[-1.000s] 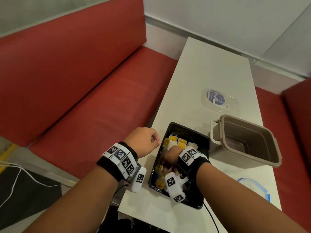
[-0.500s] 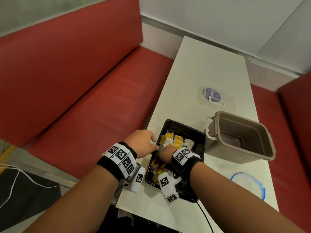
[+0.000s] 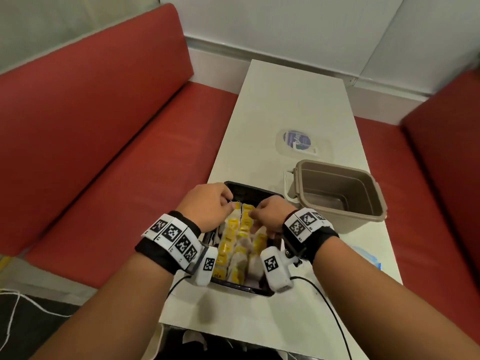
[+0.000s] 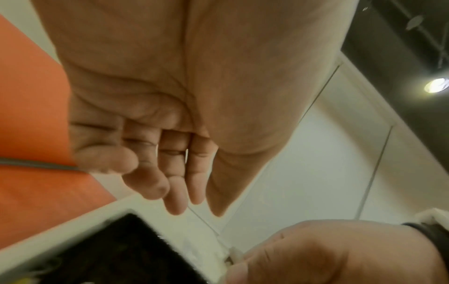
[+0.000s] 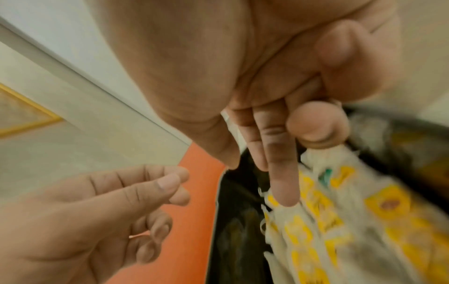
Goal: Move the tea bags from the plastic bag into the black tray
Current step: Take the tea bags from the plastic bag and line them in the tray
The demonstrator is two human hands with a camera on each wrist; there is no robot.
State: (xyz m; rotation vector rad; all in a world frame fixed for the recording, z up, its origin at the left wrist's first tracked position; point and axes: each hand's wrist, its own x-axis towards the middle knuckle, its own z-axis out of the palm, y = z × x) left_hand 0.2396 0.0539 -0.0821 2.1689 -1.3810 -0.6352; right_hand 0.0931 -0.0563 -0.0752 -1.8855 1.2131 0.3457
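The black tray (image 3: 250,186) sits at the near end of the white table (image 3: 285,100), packed with rows of yellow-and-white tea bags (image 3: 239,245). Both hands hover over its far end. My left hand (image 3: 228,203) has loosely bent fingers with nothing in them, and the left wrist view shows this hand (image 4: 175,182) with a bare palm. My right hand (image 3: 255,216) reaches down into the bags. In the right wrist view its thumb and fingers (image 5: 279,153) pinch the top of a tea bag (image 5: 323,153). The plastic bag (image 3: 368,258) with a blue zip lies right of my right forearm, mostly hidden.
A brown tub (image 3: 337,193) stands just right of the tray. A clear lid with a blue label (image 3: 298,141) lies beyond it. Red bench seats (image 3: 104,152) flank the narrow table. Cables run from both wrist cameras over the table's near edge.
My left hand moved from beside the tray's left rim to over its far end. My right hand shifted from the tray's middle toward the far end, meeting the left.
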